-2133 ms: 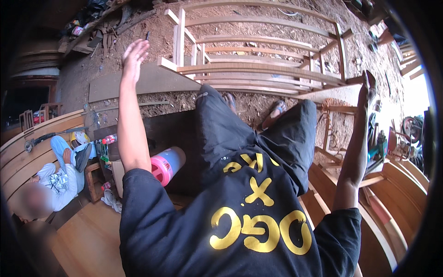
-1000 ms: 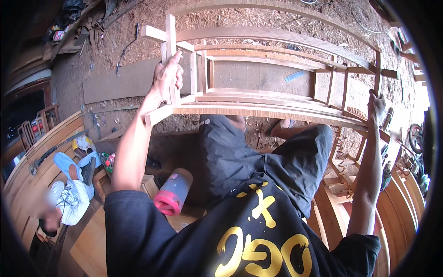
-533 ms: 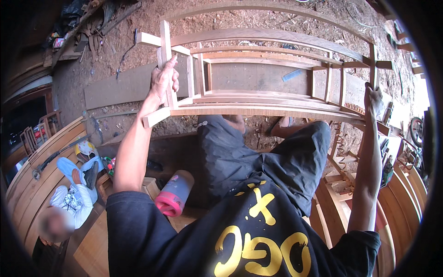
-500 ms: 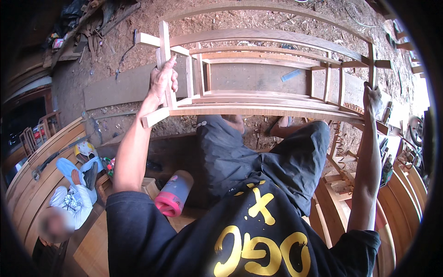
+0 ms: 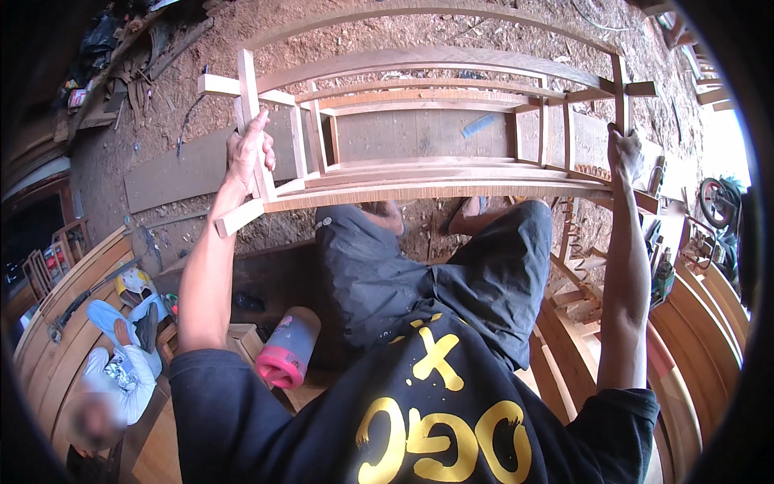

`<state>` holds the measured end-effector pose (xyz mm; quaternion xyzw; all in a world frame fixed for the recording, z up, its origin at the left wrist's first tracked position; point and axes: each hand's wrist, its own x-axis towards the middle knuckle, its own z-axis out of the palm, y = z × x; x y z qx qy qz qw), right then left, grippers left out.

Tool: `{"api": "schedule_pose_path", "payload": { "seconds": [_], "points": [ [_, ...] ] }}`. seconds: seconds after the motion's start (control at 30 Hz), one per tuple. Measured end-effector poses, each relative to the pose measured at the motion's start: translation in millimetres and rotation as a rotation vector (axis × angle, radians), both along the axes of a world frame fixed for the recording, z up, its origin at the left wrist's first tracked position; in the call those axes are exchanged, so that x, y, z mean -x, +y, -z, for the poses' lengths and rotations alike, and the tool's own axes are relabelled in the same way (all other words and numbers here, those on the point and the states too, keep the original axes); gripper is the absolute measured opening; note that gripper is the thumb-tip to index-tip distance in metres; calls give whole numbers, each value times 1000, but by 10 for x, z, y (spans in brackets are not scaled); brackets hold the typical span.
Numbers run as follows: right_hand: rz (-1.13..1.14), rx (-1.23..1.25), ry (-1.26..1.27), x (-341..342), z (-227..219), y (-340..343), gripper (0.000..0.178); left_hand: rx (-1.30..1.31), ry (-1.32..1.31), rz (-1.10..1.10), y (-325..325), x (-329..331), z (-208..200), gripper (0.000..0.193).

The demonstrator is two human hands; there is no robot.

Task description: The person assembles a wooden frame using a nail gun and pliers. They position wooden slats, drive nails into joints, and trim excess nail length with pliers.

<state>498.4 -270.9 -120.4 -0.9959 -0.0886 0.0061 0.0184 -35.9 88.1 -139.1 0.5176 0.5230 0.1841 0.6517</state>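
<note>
A long wooden frame, built of pale slats and short uprights, spans the space in front of me above my knees. My left hand is wrapped round the upright at its left end, thumb toward the top. At the opposite end my right hand grips the matching upright, its fingers partly hidden behind the wood. Both arms are stretched out, so the frame hangs between them. Through its open middle a flat board shows, with a small blue strip lying on it.
A clear jug with a pink lid stands by my left thigh. Another person sits at lower left among curved planks. More curved boards and a green power tool are at right. Scrap wood lies at upper left.
The wooden frame and both hands have shifted slightly left in view, together with the surroundings. Both hands keep their hold on the end uprights.
</note>
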Motion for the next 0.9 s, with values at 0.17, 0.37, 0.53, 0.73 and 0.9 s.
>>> {"api": "schedule_pose_path", "payload": {
  "seconds": [0.17,0.37,0.53,0.73,0.9],
  "points": [
    [-8,-7,27,-40,20,-28,45,0,-3,0,-7,18,7,51],
    [0,-14,-4,-64,63,-56,46,-13,12,6,-18,-14,-34,50],
    [-10,-24,1,-57,52,-47,46,-16,1,3,-16,8,-15,51],
    [-17,-9,-2,-95,76,-75,47,-6,0,3,-8,7,-13,52],
    [-10,-12,-9,-16,31,-33,49,-5,0,0,-13,9,-11,54]
  ]
}}
